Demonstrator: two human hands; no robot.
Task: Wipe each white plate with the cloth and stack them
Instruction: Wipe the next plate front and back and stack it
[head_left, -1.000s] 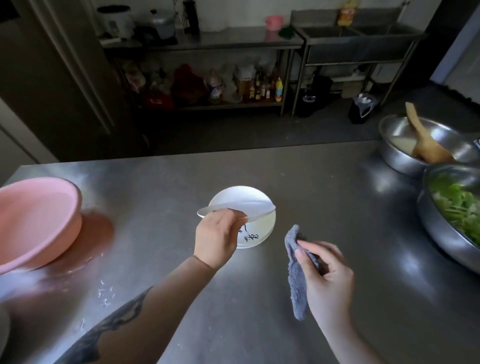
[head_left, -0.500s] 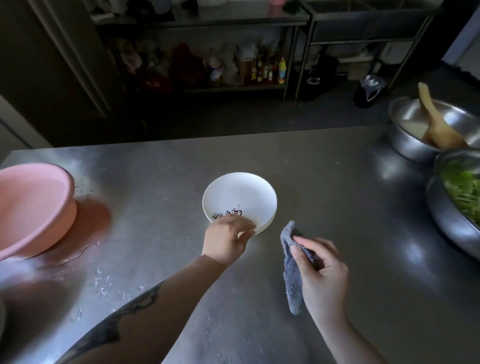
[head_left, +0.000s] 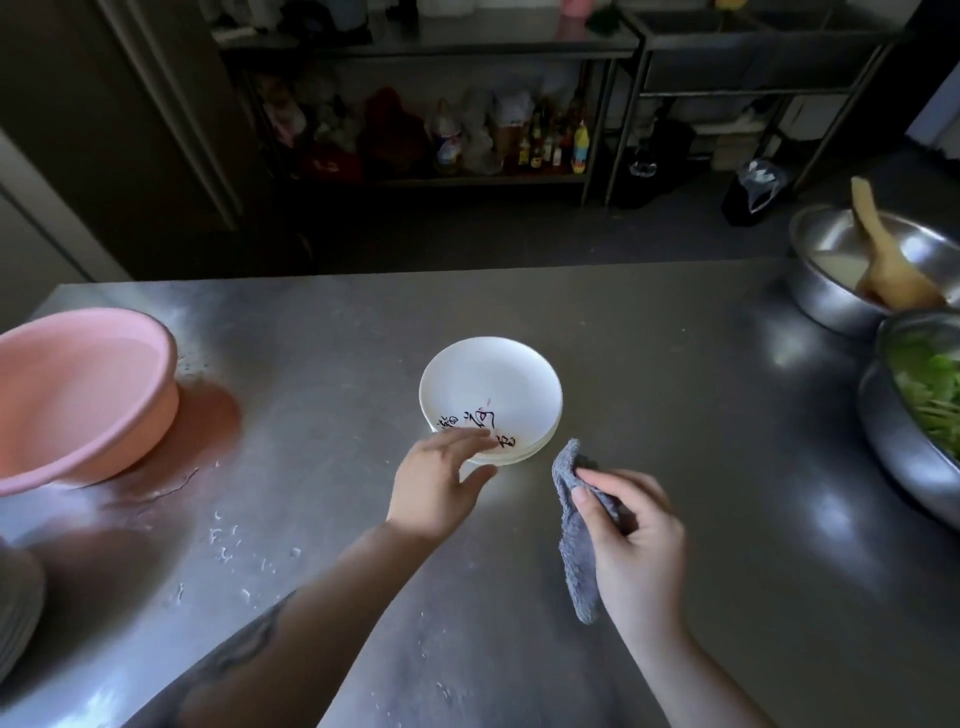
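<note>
A small stack of white plates sits in the middle of the steel table; the top plate bears dark brush lettering near its front rim. My left hand hovers at the stack's near edge with fingers relaxed and spread, fingertips over the rim, holding nothing. My right hand grips a grey cloth that hangs down, just right of the stack. At the far left edge a second pile of plates is partly visible.
A pink basin stands at the left on a wet patch. Two steel bowls sit at the right: one with a wooden spatula, one with green vegetables. Water droplets speckle the near table. Shelving stands beyond.
My left hand set the tilted plate down flat on the stack, then let go and drew back slightly. The right hand with the cloth stayed almost still.
</note>
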